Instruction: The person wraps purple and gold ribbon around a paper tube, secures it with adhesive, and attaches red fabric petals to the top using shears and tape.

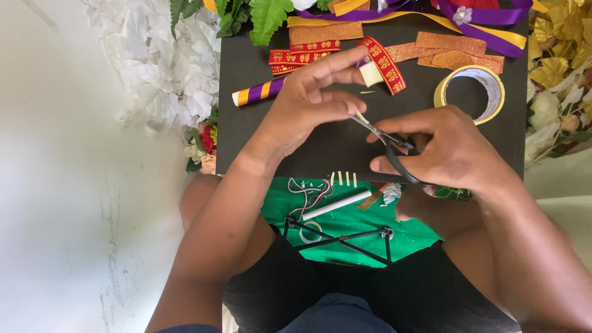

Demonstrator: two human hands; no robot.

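Head view looks straight down on a black board resting across the person's lap, with a green cloth under its near edge. On the board's far side lie red-and-gold ribbon strips, orange glitter strips, a purple-and-orange striped stick and a roll of yellowish tape.

The left hand is curled, its fingertips pinched together on a tiny pale strip (hard to make out at this size), held just above the middle of the board. The right hand is closed through the black handles of small scissors, whose blades point up and left toward that pinch, long axis slanting from lower right to upper left. The strip seems to sit at the blade tips.

I judge this a trimming step, a cut in progress. Four similar pale slivers lie side by side at the board's near edge. The next snip would call for a steady pinch and blades square to the strip.
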